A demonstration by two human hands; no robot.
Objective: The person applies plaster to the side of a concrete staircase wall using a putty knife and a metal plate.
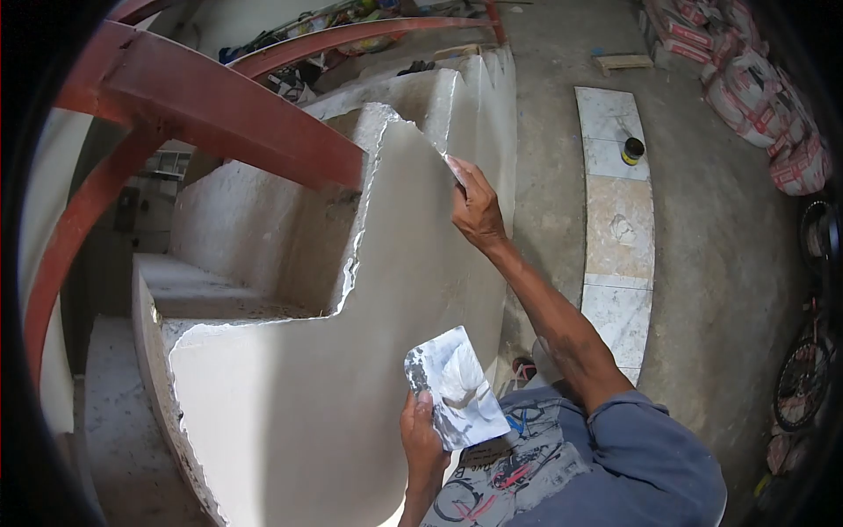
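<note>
below the head camera: one view, looking down along the side of a concrete stair.
stair side (pixel 369 334): broad, smooth, pale plastered face, stepped in outline; it fills the middle of the view, and its upper edges are rough and crumbled.
left hand (pixel 421 439): low in the view, just in front of the stair side; fingers wrapped shut around the lower corner of a board, thumb on top.
board (pixel 457 391): small, square, grey and smeared; held tilted, close to the stair side but apart from it.
plaster (pixel 463 373): pale dab lying on the upper half of the board.
right hand (pixel 477 209): arm stretched up and forward; fingers bunched together and pressed on the sharp upper edge of the stair side; whether a tool sits between them cannot be told.
sleeve (pixel 650 439): blue-grey, on the right arm.
shorts (pixel 518 465): grey, printed with bicycles, at the bottom edge.
steps (pixel 202 290): bare, rough treads left of the stair side.
beams (pixel 219 105): red-brown, curved, crossing above the steps.
floor (pixel 711 263): grey concrete, to the right.
tiles (pixel 619 228): long strip of pale slabs lying on the floor, well apart from the stair.
can (pixel 632 151): small, dark, yellow-banded, standing on the tiles.
sacks (pixel 755 97): stacked along the upper right.
bicycle (pixel 803 378): at the right edge, part in view.
</note>
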